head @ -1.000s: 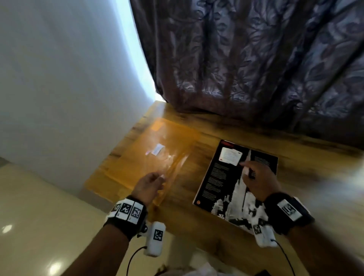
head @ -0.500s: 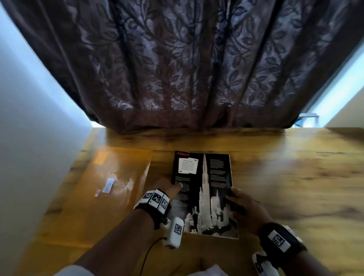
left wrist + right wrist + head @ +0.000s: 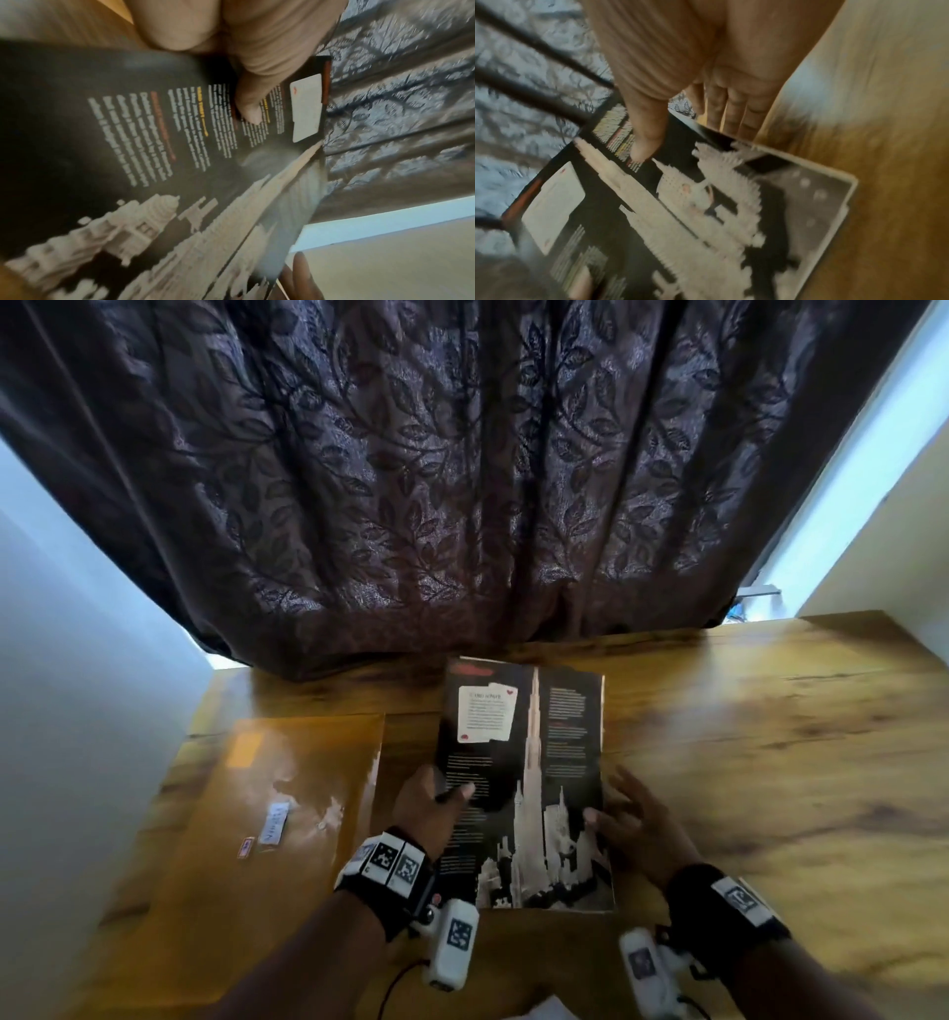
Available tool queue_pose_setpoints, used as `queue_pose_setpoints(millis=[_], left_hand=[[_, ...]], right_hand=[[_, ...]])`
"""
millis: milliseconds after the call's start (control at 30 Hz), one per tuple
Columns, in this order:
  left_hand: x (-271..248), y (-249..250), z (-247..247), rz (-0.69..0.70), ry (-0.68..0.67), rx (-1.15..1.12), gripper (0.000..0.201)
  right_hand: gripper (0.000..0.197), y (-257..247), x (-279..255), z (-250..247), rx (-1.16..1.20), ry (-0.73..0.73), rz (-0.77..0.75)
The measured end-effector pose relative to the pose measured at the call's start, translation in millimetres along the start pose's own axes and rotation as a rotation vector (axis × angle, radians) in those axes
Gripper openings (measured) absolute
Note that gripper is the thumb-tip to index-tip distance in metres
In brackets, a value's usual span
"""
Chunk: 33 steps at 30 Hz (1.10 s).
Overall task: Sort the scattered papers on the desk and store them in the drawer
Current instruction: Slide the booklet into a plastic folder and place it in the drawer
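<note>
A black magazine [image 3: 524, 778] with a white tower picture lies on the wooden desk [image 3: 744, 762], its far edge near the curtain. My left hand [image 3: 447, 793] holds its left edge, thumb [image 3: 246, 105] on the printed page and the fingers hidden beneath. On the right edge my right hand [image 3: 608, 806] has its thumb [image 3: 644, 150] on top, while its fingers [image 3: 734, 113] reach under the slightly lifted edge. An orange transparent folder [image 3: 267, 814] with small labels lies flat to the left of the magazine. No drawer is in view.
A dark leaf-patterned curtain [image 3: 462, 480] hangs along the desk's far edge. A white wall [image 3: 77, 685] borders the desk on the left. Bare wood stretches to the right of the magazine. Something white [image 3: 549, 1012] shows at the bottom edge, below the desk front.
My left hand left the orange folder and took the magazine's left edge. The right hand slid from the page's middle to its right edge. The magazine now lies square to me.
</note>
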<state>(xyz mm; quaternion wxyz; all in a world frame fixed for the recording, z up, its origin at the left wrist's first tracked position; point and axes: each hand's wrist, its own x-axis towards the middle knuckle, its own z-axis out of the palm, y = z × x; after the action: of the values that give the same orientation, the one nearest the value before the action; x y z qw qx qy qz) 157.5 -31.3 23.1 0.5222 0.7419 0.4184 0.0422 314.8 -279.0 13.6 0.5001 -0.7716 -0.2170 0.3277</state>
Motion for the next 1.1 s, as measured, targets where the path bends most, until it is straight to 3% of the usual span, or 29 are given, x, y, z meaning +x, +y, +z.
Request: queue_pose_setpoints(millis=[33, 133, 233, 300, 367, 500, 567, 667, 833, 1100], left_hand=[[-5.1, -0.1, -5.6, 0.055, 0.011, -0.038, 0.037], [-21.6, 10.9, -23.7, 0.224, -0.012, -0.243, 0.03], [-30.1, 25.8, -41.5, 0.381, -0.011, -0.347, 0.049], [-34.4, 34.3, -51.1, 0.442, -0.005, -0.381, 0.052], [-35.3, 31.0, -53.6, 0.433, -0.013, -0.393, 0.048], [-39.5, 13.1, -45.6, 0.335, -0.053, -0.313, 0.06], [-42.4, 8.2, -39.1, 0.302, -0.04, -0.302, 0.048], [-44.2, 8.0, -36.3, 0.321, -0.029, -0.266, 0.033], [-43.2, 0.2, -39.6, 0.35, -0.028, -0.267, 0.043], [-49.5, -5.7, -40.2, 0.325, -0.038, -0.239, 0.023]], right_hand=[[0.047, -10.3, -2.5, 3.9, 0.129, -0.013, -0.001], [0.023, -36.2, -6.2, 16.3, 0.231, -0.028, -0.008], [0.02, -66.4, -9.6, 20.1, 0.323, 0.015, -0.158], [0.023, -75.7, -9.2, 20.3, 0.313, 0.037, -0.231], [0.024, -71.2, -8.1, 20.2, 0.278, 0.046, -0.25], [0.024, -55.4, -14.5, 24.7, 0.237, 0.036, -0.185], [0.021, -48.3, -16.6, 27.2, 0.239, 0.045, -0.135], [0.018, -46.8, -17.8, 26.8, 0.208, 0.043, -0.109], [0.012, -50.2, -18.1, 24.3, 0.129, 0.034, -0.13], [0.041, -45.9, -19.0, 31.6, 0.115, 0.024, -0.123]])
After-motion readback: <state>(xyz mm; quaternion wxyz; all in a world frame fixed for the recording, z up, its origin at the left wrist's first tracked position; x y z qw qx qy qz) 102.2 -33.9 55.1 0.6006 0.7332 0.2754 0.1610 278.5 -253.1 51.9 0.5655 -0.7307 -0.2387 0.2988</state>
